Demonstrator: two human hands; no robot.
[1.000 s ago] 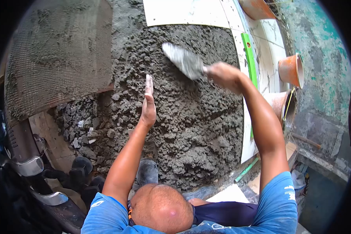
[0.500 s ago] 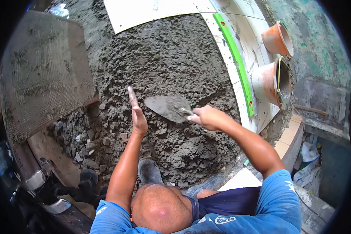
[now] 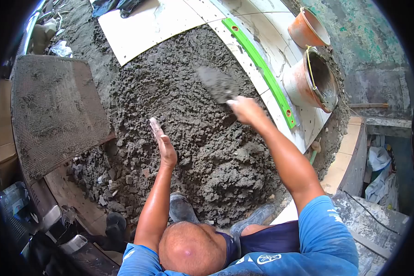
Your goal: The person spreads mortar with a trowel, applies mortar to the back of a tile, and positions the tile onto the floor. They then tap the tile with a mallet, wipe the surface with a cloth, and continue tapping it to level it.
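Note:
In my right hand (image 3: 246,110) is a pointed trowel (image 3: 216,83), its blade blurred and reaching up and left over the grey mortar (image 3: 170,92). My fingers are closed around its handle. My left hand (image 3: 164,146) is held edge-on above the mortar, fingers straight, with nothing in it. The mortar lies rough and lumpy, heaped higher close to my boots. White floor tiles (image 3: 145,28) border it at the far side. On the tiles to the right lies a green spirit level (image 3: 263,71).
Two orange buckets, one farther (image 3: 301,31) and one nearer (image 3: 295,85), stand at the right. A mortar-crusted board (image 3: 55,110) lies at the left, with stone rubble (image 3: 103,181) beside it. My boots (image 3: 183,208) are at the mortar's near edge.
My right hand and the trowel have moved up, farther over the mortar toward the tiles. My left hand stays open at nearly the same place. The view has shifted slightly.

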